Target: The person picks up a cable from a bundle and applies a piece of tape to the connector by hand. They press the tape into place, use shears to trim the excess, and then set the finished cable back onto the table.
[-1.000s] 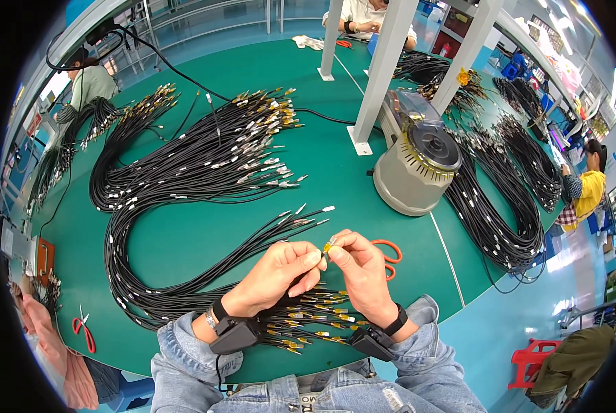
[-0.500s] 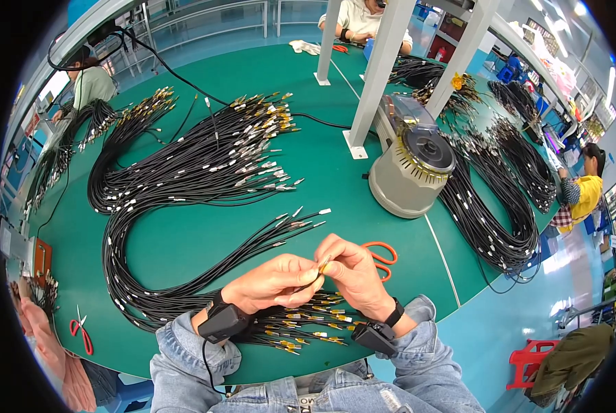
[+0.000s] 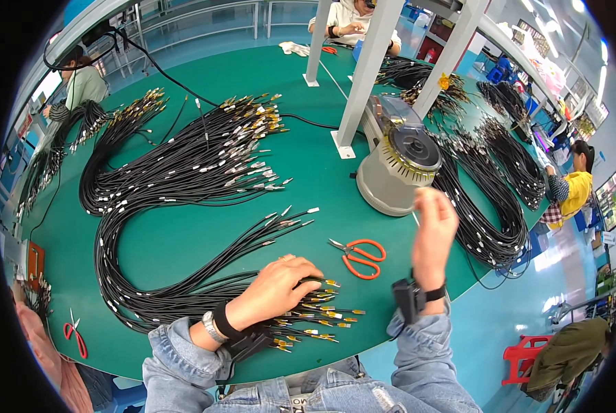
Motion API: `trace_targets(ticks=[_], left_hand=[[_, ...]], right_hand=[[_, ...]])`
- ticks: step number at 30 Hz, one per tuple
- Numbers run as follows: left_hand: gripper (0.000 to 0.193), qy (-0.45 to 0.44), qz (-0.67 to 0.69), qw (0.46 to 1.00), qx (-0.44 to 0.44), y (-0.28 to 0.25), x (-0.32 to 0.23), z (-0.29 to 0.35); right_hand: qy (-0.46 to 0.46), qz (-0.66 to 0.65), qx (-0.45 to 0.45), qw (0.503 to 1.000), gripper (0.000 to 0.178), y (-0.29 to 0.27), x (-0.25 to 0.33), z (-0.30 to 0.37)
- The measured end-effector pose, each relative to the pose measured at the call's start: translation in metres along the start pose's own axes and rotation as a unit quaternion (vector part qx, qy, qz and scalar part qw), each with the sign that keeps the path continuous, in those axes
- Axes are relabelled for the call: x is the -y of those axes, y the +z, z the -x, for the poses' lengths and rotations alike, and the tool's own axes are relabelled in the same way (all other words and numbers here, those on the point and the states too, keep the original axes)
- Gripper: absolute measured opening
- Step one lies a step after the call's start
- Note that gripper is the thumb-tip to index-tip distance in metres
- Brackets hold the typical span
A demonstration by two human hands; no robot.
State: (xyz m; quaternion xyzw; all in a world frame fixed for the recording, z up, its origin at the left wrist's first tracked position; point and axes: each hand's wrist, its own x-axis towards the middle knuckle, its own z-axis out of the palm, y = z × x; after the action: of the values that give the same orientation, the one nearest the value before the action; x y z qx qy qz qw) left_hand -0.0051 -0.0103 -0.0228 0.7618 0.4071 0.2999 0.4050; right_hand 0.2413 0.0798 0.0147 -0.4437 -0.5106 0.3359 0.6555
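My left hand (image 3: 280, 288) lies over a bundle of black cables (image 3: 160, 303), its fingers curled around a cable near the end. That cable's yellow-and-silver tip (image 3: 332, 283) sticks out past the fingertips. More yellow-wrapped cable ends (image 3: 335, 315) fan out below the hand. My right hand (image 3: 435, 227) is raised beside the round grey dispenser-like machine (image 3: 394, 180), fingertips pinched close to its right edge. Whatever the pinch holds is too small to make out. Orange-handled scissors (image 3: 363, 258) rest on the green table between my hands.
A larger pile of black cables (image 3: 191, 162) spreads across the left; other bundles (image 3: 490, 210) lie at the right. Grey metal posts (image 3: 366, 82) rise behind the machine. Red-handled scissors (image 3: 77, 335) lie at the left edge. Other people sit around the table; a red stool (image 3: 524, 358) stands at right.
My hands, together at a cable end before, have come apart. The left has lowered to the bundle; the right has moved right and up to the machine. The orange scissors are now fully uncovered.
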Motion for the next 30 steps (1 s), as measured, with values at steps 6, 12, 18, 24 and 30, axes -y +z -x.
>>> trace_targets(ticks=[6,12,18,24,30], left_hand=[[0.013,0.040,-0.148,0.984,-0.085,-0.017,0.002,0.017],[0.015,-0.096,-0.340,0.922,-0.156,-0.059,0.019,0.041],[0.015,-0.110,-0.324,0.929,-0.144,-0.057,0.029,0.052],[0.015,-0.061,-0.354,0.914,-0.187,-0.049,0.034,0.040],[0.013,-0.066,-0.374,0.911,-0.164,-0.050,0.049,0.030]], right_hand=[[0.011,0.152,-0.028,0.988,0.017,-0.058,-0.021,-0.074],[0.109,0.147,0.088,0.979,0.016,-0.058,-0.015,-0.085],[0.121,-0.046,0.034,0.991,0.011,-0.041,-0.004,-0.074],[0.107,-0.138,0.128,0.976,0.009,0.020,0.016,-0.016],[0.197,-0.127,0.254,0.938,0.008,0.080,0.009,0.048]])
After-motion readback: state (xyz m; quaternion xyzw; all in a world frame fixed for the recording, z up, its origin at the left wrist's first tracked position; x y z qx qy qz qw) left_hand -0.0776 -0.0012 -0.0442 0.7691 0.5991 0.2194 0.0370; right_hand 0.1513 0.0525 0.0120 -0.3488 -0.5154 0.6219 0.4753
